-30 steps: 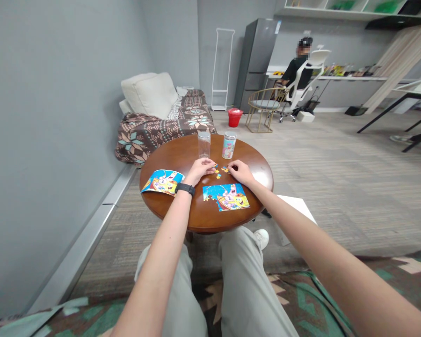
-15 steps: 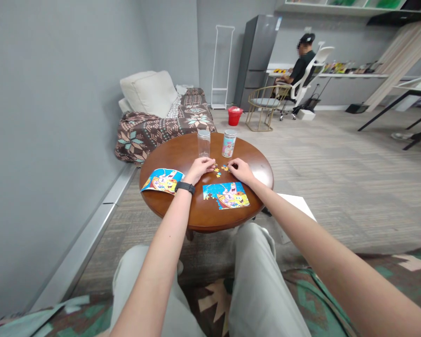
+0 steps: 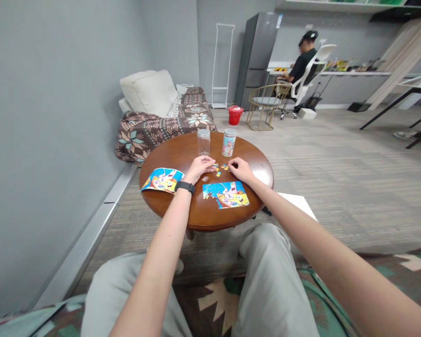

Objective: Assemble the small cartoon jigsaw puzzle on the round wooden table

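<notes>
On the round wooden table (image 3: 182, 213) lies a partly joined cartoon jigsaw puzzle (image 3: 229, 194) with a gap at its lower left. Several loose puzzle pieces (image 3: 218, 173), yellow and blue, are scattered beyond it. My left hand (image 3: 201, 167), with a black band on the wrist, has its fingers pinched together at the left of the loose pieces; a small piece shows at the fingertips. At their right side, my right hand (image 3: 241, 169) is curled with thumb and fingertips close together; what it holds, if anything, is hidden. A printed sheet (image 3: 162, 180) with the same picture lies left of my left wrist.
A clear jar (image 3: 204, 143) and a printed jar (image 3: 228, 143), both with silver lids, stand beyond my hands. Past the table are a covered sofa (image 3: 161, 117), a red bin (image 3: 235, 115) and a gold wire chair (image 3: 264, 105). A person (image 3: 301, 63) sits by the counter.
Both hands stay at the loose pieces with little visible movement. My knees have spread apart, and the camera view has shifted slightly.
</notes>
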The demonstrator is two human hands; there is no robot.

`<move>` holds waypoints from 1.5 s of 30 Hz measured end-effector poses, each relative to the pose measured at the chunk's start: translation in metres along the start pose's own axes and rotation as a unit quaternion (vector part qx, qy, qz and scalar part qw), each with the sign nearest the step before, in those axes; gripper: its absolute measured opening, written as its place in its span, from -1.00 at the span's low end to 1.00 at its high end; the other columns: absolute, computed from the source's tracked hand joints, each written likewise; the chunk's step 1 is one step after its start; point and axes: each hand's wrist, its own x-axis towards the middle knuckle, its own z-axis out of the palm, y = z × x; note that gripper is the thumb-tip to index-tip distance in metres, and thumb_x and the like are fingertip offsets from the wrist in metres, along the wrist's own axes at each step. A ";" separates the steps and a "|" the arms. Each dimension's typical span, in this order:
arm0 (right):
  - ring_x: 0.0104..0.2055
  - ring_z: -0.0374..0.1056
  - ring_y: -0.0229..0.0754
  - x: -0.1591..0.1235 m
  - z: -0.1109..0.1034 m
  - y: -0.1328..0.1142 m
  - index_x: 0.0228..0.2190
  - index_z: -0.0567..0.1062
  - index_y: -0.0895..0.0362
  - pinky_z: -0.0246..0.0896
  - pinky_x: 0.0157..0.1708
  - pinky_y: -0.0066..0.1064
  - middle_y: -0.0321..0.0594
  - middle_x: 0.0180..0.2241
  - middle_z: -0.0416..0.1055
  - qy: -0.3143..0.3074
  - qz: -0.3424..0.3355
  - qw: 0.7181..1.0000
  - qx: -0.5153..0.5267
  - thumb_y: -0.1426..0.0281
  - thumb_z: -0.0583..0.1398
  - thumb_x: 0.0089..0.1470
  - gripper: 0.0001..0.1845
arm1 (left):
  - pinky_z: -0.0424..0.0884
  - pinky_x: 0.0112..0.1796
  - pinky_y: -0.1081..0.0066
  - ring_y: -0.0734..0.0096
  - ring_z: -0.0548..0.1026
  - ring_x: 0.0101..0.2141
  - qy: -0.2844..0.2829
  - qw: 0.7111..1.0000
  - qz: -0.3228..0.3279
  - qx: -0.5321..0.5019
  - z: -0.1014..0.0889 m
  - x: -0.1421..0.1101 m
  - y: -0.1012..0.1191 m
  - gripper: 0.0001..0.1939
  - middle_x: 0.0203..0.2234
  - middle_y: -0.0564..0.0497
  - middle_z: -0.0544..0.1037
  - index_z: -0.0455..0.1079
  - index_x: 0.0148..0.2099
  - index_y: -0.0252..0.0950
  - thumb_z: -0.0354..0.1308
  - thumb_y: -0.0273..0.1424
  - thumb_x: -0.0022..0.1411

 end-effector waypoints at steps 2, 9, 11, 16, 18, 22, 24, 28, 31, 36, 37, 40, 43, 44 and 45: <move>-0.20 0.42 -0.14 0.000 0.000 0.000 -0.47 0.48 0.09 0.28 -0.05 -0.27 -0.23 -0.33 0.51 0.001 -0.006 1.000 0.001 0.45 0.16 0.01 -0.91 | 0.46 -0.27 0.43 0.54 0.51 -0.46 -0.009 1.000 0.009 0.010 -0.001 0.000 -0.001 -0.79 -0.49 0.02 0.52 0.37 -0.38 -0.39 0.38 -0.48 0.04; -0.20 0.42 -0.15 -0.001 0.000 0.001 -0.46 0.48 0.09 0.29 -0.07 -0.28 -0.24 -0.32 0.51 -0.001 -0.009 1.000 0.001 0.44 0.15 0.01 -0.90 | 0.41 -0.34 0.48 0.55 0.44 -0.48 -0.018 0.998 0.043 0.037 -0.004 0.002 -0.004 -0.75 -0.55 0.06 0.49 0.42 -0.43 -0.37 0.43 -0.39 -0.11; -0.20 0.42 -0.15 -0.001 0.000 0.001 -0.46 0.48 0.09 0.29 -0.07 -0.28 -0.23 -0.31 0.51 -0.001 -0.009 1.000 0.001 0.45 0.15 0.00 -0.90 | 0.42 -0.34 0.48 0.56 0.44 -0.48 -0.016 0.999 0.035 0.023 -0.003 0.002 -0.005 -0.73 -0.54 0.05 0.48 0.42 -0.44 -0.37 0.43 -0.35 -0.08; -0.20 0.42 -0.15 -0.001 0.000 0.001 -0.47 0.48 0.08 0.29 -0.07 -0.28 -0.24 -0.32 0.51 0.000 -0.010 1.000 0.001 0.44 0.15 0.00 -0.90 | 0.45 -0.28 0.41 0.53 0.48 -0.47 -0.006 1.000 0.019 0.018 -0.002 0.003 -0.004 -0.73 -0.51 0.04 0.50 0.39 -0.41 -0.36 0.44 -0.41 -0.08; -0.19 0.42 -0.14 0.000 0.000 0.002 -0.47 0.48 0.08 0.29 -0.06 -0.28 -0.24 -0.32 0.51 0.001 -0.010 1.000 0.001 0.44 0.15 0.00 -0.90 | 0.46 -0.27 0.41 0.52 0.49 -0.45 -0.008 1.000 0.021 0.013 -0.002 0.003 -0.004 -0.71 -0.51 0.05 0.51 0.38 -0.39 -0.36 0.45 -0.44 -0.10; -0.19 0.42 -0.14 0.000 -0.001 0.002 -0.47 0.48 0.08 0.29 -0.06 -0.28 -0.24 -0.32 0.51 -0.001 -0.010 1.000 -0.002 0.45 0.15 0.00 -0.90 | 0.47 -0.25 0.40 0.53 0.49 -0.45 -0.008 1.000 0.020 -0.005 -0.002 0.002 -0.003 -0.74 -0.49 0.04 0.51 0.39 -0.40 -0.37 0.42 -0.38 -0.01; -0.19 0.42 -0.14 0.000 -0.001 0.002 -0.47 0.48 0.09 0.28 -0.06 -0.29 -0.23 -0.31 0.51 -0.004 -0.008 1.000 -0.002 0.46 0.16 0.00 -0.90 | 0.46 -0.24 0.41 0.54 0.49 -0.44 -0.011 1.000 0.022 -0.008 -0.002 0.002 -0.003 -0.76 -0.49 0.03 0.50 0.40 -0.42 -0.39 0.40 -0.38 0.02; -0.19 0.42 -0.14 0.000 -0.001 0.001 -0.47 0.48 0.09 0.28 -0.06 -0.28 -0.22 -0.31 0.51 -0.004 -0.007 1.000 -0.005 0.45 0.15 0.01 -0.90 | 0.45 -0.23 0.42 0.56 0.49 -0.44 -0.009 1.000 0.016 -0.007 -0.001 0.002 -0.003 -0.75 -0.49 0.03 0.51 0.40 -0.39 -0.40 0.43 -0.42 -0.01; -0.19 0.42 -0.14 0.000 -0.001 0.000 -0.48 0.49 0.09 0.28 -0.04 -0.27 -0.22 -0.32 0.51 -0.003 -0.008 1.000 -0.005 0.45 0.15 0.01 -0.89 | 0.47 -0.23 0.39 0.54 0.50 -0.45 -0.009 1.000 0.016 -0.013 -0.001 0.001 -0.003 -0.69 -0.46 0.03 0.53 0.37 -0.31 -0.38 0.44 -0.44 -0.03; -0.19 0.42 -0.14 0.000 0.000 0.001 -0.47 0.50 0.08 0.29 -0.05 -0.27 -0.23 -0.31 0.51 0.001 -0.006 1.000 -0.002 0.44 0.15 0.00 -0.89 | 0.49 -0.22 0.37 0.50 0.54 -0.41 -0.018 1.000 0.017 -0.005 -0.002 -0.001 -0.003 -0.63 -0.47 0.04 0.53 0.33 -0.30 -0.37 0.46 -0.46 -0.06; -0.19 0.42 -0.14 0.000 -0.001 0.001 -0.47 0.49 0.08 0.29 -0.05 -0.27 -0.23 -0.31 0.51 0.001 -0.005 1.000 -0.002 0.44 0.15 0.00 -0.89 | 0.49 -0.22 0.37 0.50 0.55 -0.41 -0.018 1.000 0.021 -0.005 -0.002 -0.001 -0.004 -0.62 -0.47 0.04 0.53 0.33 -0.29 -0.37 0.47 -0.47 -0.09; -0.19 0.43 -0.13 -0.001 -0.001 0.001 -0.47 0.49 0.08 0.29 -0.05 -0.26 -0.22 -0.31 0.51 0.002 -0.006 1.000 -0.001 0.44 0.15 -0.01 -0.90 | 0.49 -0.22 0.39 0.50 0.55 -0.41 -0.022 1.000 0.021 -0.010 -0.002 -0.001 -0.003 -0.63 -0.47 0.04 0.54 0.34 -0.29 -0.38 0.47 -0.47 -0.08; -0.19 0.43 -0.14 -0.001 -0.001 0.001 -0.47 0.49 0.09 0.29 -0.06 -0.27 -0.22 -0.32 0.51 0.000 -0.009 1.000 0.000 0.44 0.15 0.00 -0.90 | 0.48 -0.21 0.39 0.51 0.54 -0.40 -0.020 1.000 0.019 -0.016 -0.001 -0.001 -0.002 -0.67 -0.48 0.04 0.53 0.34 -0.31 -0.38 0.44 -0.48 -0.04; -0.19 0.43 -0.14 -0.001 -0.001 0.001 -0.47 0.49 0.09 0.29 -0.06 -0.27 -0.23 -0.32 0.51 -0.001 -0.009 1.000 0.000 0.44 0.15 0.00 -0.90 | 0.48 -0.21 0.40 0.51 0.53 -0.41 -0.018 1.000 0.021 -0.014 0.000 -0.002 -0.002 -0.67 -0.49 0.05 0.53 0.34 -0.31 -0.38 0.45 -0.49 -0.06; -0.19 0.43 -0.14 -0.001 -0.002 0.000 -0.47 0.48 0.09 0.29 -0.06 -0.28 -0.23 -0.32 0.51 -0.002 -0.007 1.000 0.000 0.44 0.16 0.00 -0.91 | 0.47 -0.22 0.40 0.52 0.53 -0.41 -0.017 1.000 0.025 -0.009 0.000 -0.002 -0.001 -0.65 -0.49 0.05 0.53 0.35 -0.31 -0.38 0.46 -0.50 -0.08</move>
